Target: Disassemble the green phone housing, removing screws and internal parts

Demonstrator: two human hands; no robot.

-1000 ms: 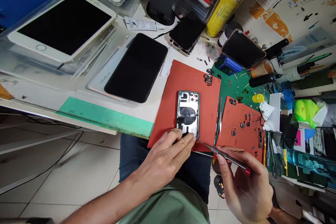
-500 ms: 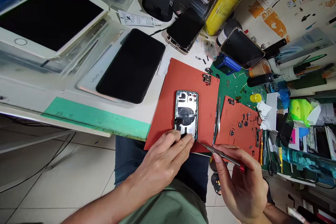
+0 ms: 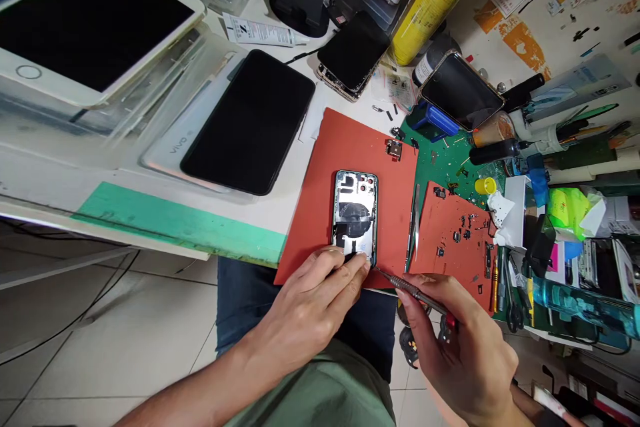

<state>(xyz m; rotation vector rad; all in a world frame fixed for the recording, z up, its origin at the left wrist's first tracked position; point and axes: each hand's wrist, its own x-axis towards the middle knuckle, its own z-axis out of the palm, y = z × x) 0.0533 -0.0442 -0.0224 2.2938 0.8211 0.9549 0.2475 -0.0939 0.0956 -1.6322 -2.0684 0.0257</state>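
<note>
An opened phone housing [image 3: 356, 203] with a silvery inside lies on the red mat [image 3: 310, 213]. My left hand [image 3: 320, 300] rests over its lower end, the fingers closed together on it. In my right hand [image 3: 463, 340] is a thin metal screwdriver [image 3: 411, 290] with a red end, pinched between thumb and fingers. The tool's tip meets the housing's lower right corner; the exact contact is too small to make out. Tweezers [image 3: 414, 223] lie just right of the mat. A small metal part [image 3: 393, 149] sits at the mat's upper right corner.
A second red mat [image 3: 430, 240] with small parts lies to the right, on a green mat [image 3: 425, 170]. Left of the work stand a large black phone [image 3: 250, 123] and a white tablet [image 3: 100, 23]. A yellow can [image 3: 425, 3] is behind; scissors [image 3: 514, 310] lie far right.
My right hand has turned slightly, its knuckles shifting right, while the screwdriver has moved a little left. My left hand stays on the housing. The whole view has shifted slightly.
</note>
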